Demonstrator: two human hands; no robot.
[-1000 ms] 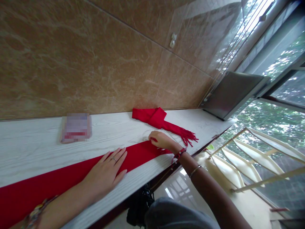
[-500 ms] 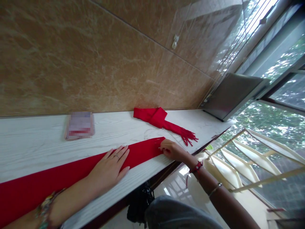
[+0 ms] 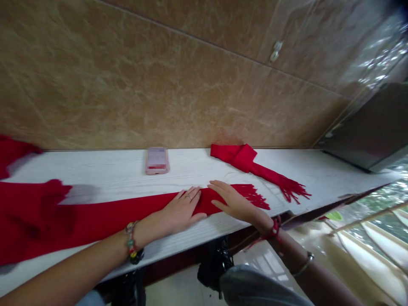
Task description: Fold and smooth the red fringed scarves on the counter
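A long red scarf lies stretched along the white counter, its fringe at the right end and a bunched heap of red cloth at the left. My left hand rests flat on the scarf, fingers extended, a ring on one finger. Just right of it, my right hand lies over the scarf near the fringe, its fingers outstretched and thumb apart. Behind my right hand is a second red scarf, folded over itself with its fringe pointing right.
A phone-like item with a blurred face lies by the tiled wall. More red cloth sits at the far left. A dark metal box stands at the counter's right end. Pale chairs are below right.
My right hand has opened from its pinch at the fringed end and moved left along the scarf toward my left hand. The view has shifted left, showing the bunched cloth.
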